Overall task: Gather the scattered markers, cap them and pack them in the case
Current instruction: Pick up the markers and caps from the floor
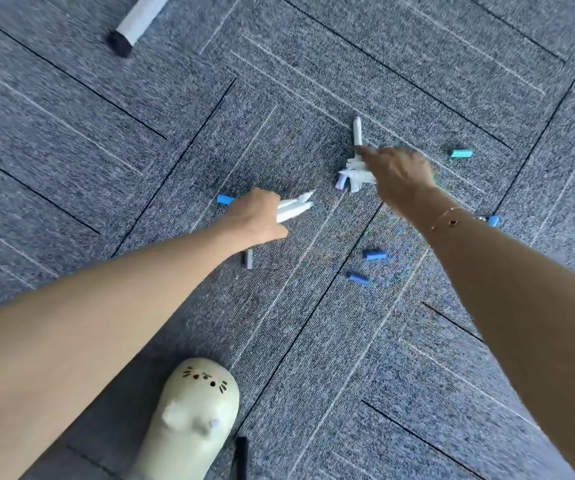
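Note:
White markers lie scattered on grey carpet. My left hand (256, 218) is shut on a bundle of white markers (294, 207) whose tips point right; a blue cap (224, 199) pokes out behind the fist. My right hand (398, 171) reaches over a small pile of white markers (352, 174), blurred, fingers spread on them. One uncapped marker (358, 130) lies just beyond that pile. Loose blue caps (375, 255) (358, 278) lie between my arms, a teal cap (461, 153) at the right. The pale green cat-faced case (192, 417) stands at the bottom.
A white table leg with a black foot (130, 29) stands on the carpet at the top left. A grey cap (249, 258) lies under my left wrist. Another blue cap (493, 220) shows beyond my right wrist. A black strap (240, 457) lies beside the case.

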{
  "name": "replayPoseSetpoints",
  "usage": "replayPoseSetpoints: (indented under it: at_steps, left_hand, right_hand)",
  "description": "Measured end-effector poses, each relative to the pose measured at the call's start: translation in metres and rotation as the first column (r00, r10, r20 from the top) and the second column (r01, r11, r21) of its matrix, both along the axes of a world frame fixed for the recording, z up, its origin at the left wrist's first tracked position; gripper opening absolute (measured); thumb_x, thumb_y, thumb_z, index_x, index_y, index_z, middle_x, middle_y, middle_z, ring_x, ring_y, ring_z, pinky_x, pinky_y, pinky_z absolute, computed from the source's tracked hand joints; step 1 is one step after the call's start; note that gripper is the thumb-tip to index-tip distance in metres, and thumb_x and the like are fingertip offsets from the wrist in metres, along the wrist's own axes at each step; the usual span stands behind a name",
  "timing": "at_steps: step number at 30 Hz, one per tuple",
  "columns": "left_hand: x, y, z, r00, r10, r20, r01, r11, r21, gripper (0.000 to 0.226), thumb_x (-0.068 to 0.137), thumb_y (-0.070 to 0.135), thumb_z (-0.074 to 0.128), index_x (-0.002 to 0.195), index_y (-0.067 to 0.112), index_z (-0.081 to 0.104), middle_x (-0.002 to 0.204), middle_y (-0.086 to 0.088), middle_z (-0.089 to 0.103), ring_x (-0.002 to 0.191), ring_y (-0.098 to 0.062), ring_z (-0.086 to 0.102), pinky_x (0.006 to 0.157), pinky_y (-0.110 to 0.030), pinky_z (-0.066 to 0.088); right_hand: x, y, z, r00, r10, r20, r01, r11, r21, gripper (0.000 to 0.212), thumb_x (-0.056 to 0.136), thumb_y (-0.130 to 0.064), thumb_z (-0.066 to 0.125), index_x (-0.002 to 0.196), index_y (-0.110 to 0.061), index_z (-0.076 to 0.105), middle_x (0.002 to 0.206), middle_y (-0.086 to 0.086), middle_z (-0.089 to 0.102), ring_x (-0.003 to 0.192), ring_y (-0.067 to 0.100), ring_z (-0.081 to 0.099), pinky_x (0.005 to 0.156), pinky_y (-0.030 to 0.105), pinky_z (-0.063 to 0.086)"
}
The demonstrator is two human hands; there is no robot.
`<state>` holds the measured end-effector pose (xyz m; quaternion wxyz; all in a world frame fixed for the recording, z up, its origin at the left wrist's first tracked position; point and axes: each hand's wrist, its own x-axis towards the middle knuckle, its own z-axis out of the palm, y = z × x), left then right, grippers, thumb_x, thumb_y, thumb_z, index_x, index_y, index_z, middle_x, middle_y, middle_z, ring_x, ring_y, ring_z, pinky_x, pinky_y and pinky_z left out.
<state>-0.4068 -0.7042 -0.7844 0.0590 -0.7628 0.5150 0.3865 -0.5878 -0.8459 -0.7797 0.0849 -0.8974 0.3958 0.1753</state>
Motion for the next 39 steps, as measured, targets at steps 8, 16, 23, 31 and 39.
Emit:
replayPoseSetpoints:
  at_steps: [8, 16, 23, 31, 39]
  left_hand:
    - [0.02, -0.003, 0.008, 0.99, 0.122, -0.068, -0.127, 0.99, -0.064, 0.035, 0.081, 0.025, 0.068, 0.104, 0.003, 0.056, 0.081, -0.004, 0.053, 0.056, -0.012, 0.05, 0.044, -0.022, 0.041]
    - [0.037, 0.013, 0.002, 0.938, 0.319, -0.132, -0.327, 0.944, -0.043, 0.021, 0.086, 0.018, 0.064, 0.091, 0.0, 0.055, 0.068, -0.003, 0.048, 0.046, -0.01, 0.041, 0.028, -0.009, 0.027]
    - [0.043, 0.022, 0.008, 0.963, 0.252, -0.098, -0.252, 0.968, 0.012, 0.04, 0.093, 0.021, 0.055, 0.125, -0.004, 0.049, 0.097, -0.012, 0.058, 0.056, -0.013, 0.054, 0.038, -0.017, 0.041]
    - [0.043, 0.032, 0.008, 0.946, 0.242, -0.216, -0.227, 0.97, 0.089, 0.031, 0.095, 0.012, 0.051, 0.125, 0.003, 0.048, 0.096, -0.011, 0.063, 0.072, -0.017, 0.064, 0.051, -0.025, 0.051]
    - [0.043, 0.071, 0.036, 0.95, 0.299, -0.09, -0.285, 0.948, 0.141, 0.045, 0.093, 0.019, 0.057, 0.13, -0.005, 0.046, 0.086, -0.011, 0.06, 0.059, -0.016, 0.059, 0.043, -0.02, 0.049]
  right_hand:
    - [0.0, 0.012, -0.014, 0.998, -0.029, 0.056, 0.035, 0.993, -0.117, 0.033, 0.096, 0.001, 0.043, 0.129, -0.003, 0.047, 0.1, 0.021, 0.06, 0.084, 0.031, 0.059, 0.087, 0.043, 0.05]
    - [-0.03, 0.024, -0.01, 0.991, -0.088, 0.104, 0.093, 0.995, -0.044, 0.032, 0.085, -0.013, 0.066, 0.112, 0.0, 0.054, 0.105, 0.018, 0.056, 0.085, 0.032, 0.058, 0.078, 0.042, 0.051]
    - [-0.03, 0.048, -0.003, 0.969, -0.192, 0.158, 0.191, 0.981, 0.022, 0.036, 0.085, -0.027, 0.066, 0.107, -0.004, 0.048, 0.084, 0.009, 0.055, 0.072, 0.023, 0.053, 0.069, 0.034, 0.051]
    - [0.001, 0.073, -0.005, 0.842, -0.487, 0.23, 0.381, 0.841, 0.385, 0.031, 0.09, -0.016, 0.058, 0.116, -0.005, 0.047, 0.079, 0.002, 0.052, 0.059, 0.014, 0.052, 0.044, 0.016, 0.041]
    - [0.013, 0.124, 0.018, 0.76, -0.648, 0.039, 0.469, 0.589, 0.658, 0.031, 0.088, -0.018, 0.062, 0.111, -0.001, 0.05, 0.086, 0.006, 0.056, 0.065, 0.013, 0.054, 0.052, 0.018, 0.046]
